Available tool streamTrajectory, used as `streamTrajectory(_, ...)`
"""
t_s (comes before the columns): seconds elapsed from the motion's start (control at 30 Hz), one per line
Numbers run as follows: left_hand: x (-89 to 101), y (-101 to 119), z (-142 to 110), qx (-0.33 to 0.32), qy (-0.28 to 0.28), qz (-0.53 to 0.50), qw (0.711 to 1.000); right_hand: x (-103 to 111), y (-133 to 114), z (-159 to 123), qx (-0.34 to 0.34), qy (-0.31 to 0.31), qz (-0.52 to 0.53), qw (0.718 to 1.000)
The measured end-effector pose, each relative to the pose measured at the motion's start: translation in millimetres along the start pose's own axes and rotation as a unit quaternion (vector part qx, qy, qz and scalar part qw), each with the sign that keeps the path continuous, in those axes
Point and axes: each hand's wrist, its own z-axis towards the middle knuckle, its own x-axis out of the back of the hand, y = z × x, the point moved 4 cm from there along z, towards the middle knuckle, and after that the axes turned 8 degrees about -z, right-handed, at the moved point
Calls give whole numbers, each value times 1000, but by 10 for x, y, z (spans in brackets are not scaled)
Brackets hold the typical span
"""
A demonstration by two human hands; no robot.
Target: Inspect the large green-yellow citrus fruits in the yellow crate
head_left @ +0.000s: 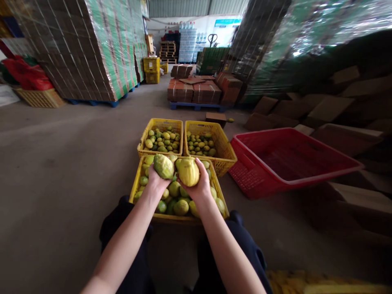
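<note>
My left hand [155, 182] grips a greenish-yellow fruit [163, 166], held up over the near yellow crate [134, 190]. My right hand [199, 185] grips a yellower fruit [188, 172] right beside it. Both fruits almost touch. The near crate is full of green and yellow fruit [177, 202] and sits between my knees. Behind it stand two more yellow crates, the left one [143, 141] and the right one [225, 149], each holding smaller green-yellow fruit.
A tilted empty red crate [294, 179] lies to the right on the concrete floor. Flattened cardboard boxes [330, 110] pile up at the far right. Wrapped pallet stacks [92, 49] stand at the left, low box stacks [196, 92] ahead.
</note>
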Motion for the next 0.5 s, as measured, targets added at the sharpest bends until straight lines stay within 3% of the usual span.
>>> streamTrajectory(0.2,101,21,140,-29,13,26,999,92,68,70,-39,75,-8,996)
streamTrajectory(0.33,133,58,208,-67,17,51,996,143,90,109,-23,116,2,993)
streamTrajectory(0.5,123,-12,215,-32,-5,53,998,153,102,100,-27,116,24,993)
